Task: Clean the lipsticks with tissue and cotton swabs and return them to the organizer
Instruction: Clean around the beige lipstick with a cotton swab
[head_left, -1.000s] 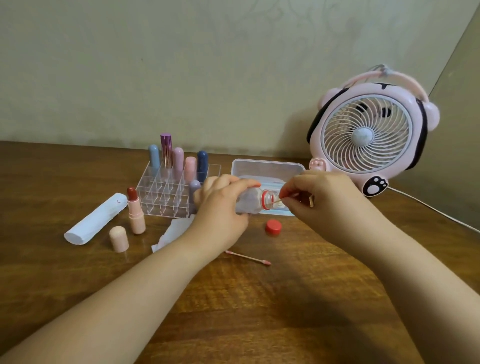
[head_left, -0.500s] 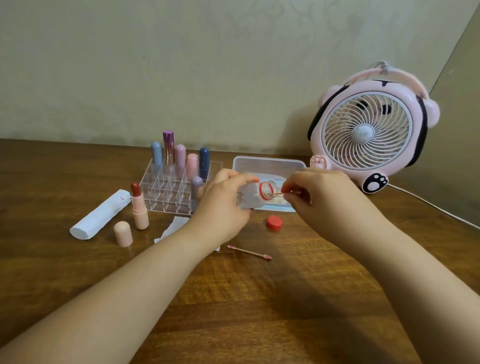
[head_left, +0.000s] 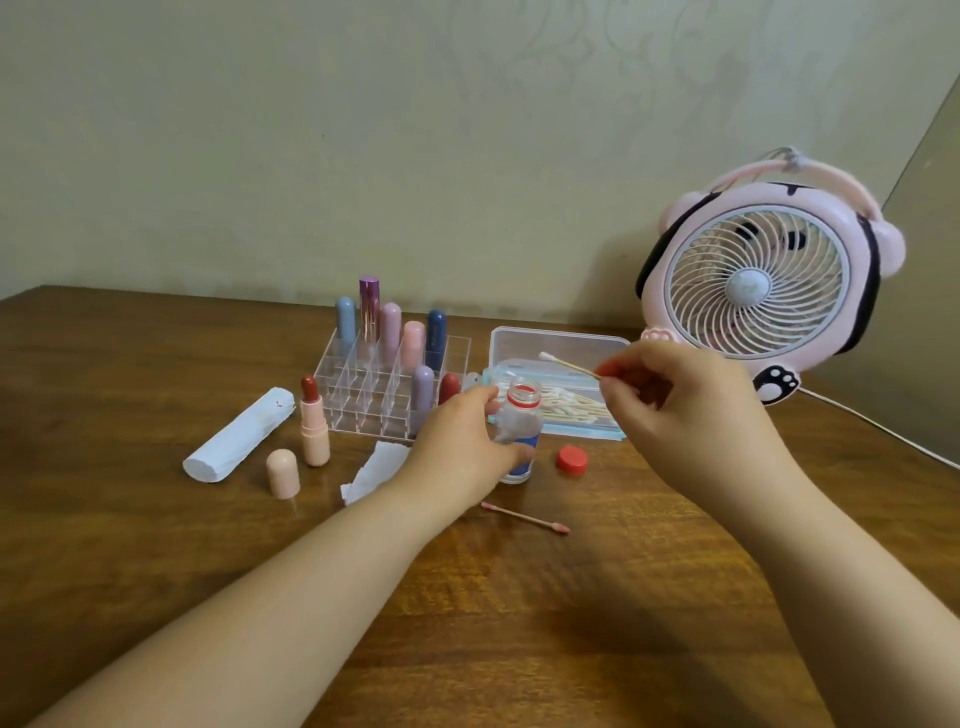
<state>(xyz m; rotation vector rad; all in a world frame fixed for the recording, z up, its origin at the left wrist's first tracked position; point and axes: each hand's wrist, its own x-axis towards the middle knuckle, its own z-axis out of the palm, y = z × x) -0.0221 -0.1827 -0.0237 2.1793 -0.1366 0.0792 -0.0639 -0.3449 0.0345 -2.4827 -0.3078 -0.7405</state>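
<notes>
**Swab lifted clear of the open bottle**

Beside the clear organizer, the left hand wraps the uncapped bottle, steadying it upright on the table. The right hand pinches a cotton swab by one end, tip free for cleaning. An open lipstick waits outside the organizer.
</notes>
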